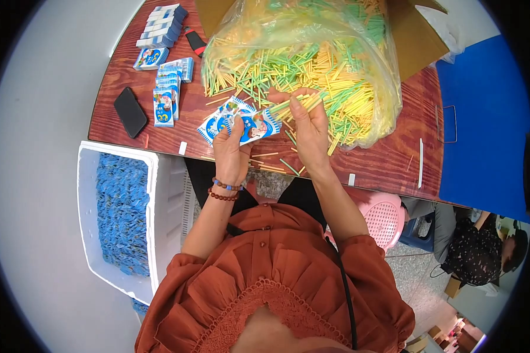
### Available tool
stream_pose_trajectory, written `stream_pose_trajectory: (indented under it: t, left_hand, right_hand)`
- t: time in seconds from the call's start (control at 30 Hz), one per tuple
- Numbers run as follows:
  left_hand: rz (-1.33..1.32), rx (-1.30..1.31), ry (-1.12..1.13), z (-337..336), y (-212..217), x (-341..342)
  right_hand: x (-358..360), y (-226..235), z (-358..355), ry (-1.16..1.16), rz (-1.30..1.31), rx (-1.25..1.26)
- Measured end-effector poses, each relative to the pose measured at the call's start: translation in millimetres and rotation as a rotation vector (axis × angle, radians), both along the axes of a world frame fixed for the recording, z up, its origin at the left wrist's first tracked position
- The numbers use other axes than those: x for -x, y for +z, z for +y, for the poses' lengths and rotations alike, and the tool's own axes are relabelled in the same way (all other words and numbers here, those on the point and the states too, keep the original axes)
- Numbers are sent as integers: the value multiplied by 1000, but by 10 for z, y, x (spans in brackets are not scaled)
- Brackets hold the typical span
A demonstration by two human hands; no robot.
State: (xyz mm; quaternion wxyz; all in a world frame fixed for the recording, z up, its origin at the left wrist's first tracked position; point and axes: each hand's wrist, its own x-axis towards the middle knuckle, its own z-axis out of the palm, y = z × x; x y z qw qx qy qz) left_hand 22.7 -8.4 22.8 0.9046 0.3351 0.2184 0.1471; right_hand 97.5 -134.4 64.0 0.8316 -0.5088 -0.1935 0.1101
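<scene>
Through the head view, I think the step in hand is bringing a bunch of sticks (282, 108) to the packs (253, 127). My left grip (229, 152) is closed on a small fan of blue and white packs, thumb on top, over the near part of the table (406, 147). My right grip (311, 130) is pinched on the yellow and green bunch, also thumb on top. The bunch points left, and its tips meet the right end of the top pack. I can't tell if they go inside. I'd guess the next move calls for a light pinch and a straight push, with the packs held firm, since thin sticks could slip.

My left arm (207, 226) and right arm (344, 206) come up from below and lean in, so the grips are near each other. Past them, a clear bag (388, 112) holds lots of loose sticks. The spare packs (164, 109) lie off to the left, near a black phone (131, 112).
</scene>
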Motion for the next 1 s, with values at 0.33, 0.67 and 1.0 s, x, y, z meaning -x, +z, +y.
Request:
stream_pose_trajectory:
  t: [0.33,0.67,1.0]
  left_hand:
    - [-68,44,109,-156,-54,-122]
    - [-160,138,46,-193,-102,-261]
    - [-296,619,-133,-163,-502,-352]
  right_hand:
    - [133,-119,184,-91,-83,48]
    - [-32,-72,139,13,131,-115]
    - [-121,5,117,-55,-9,-115]
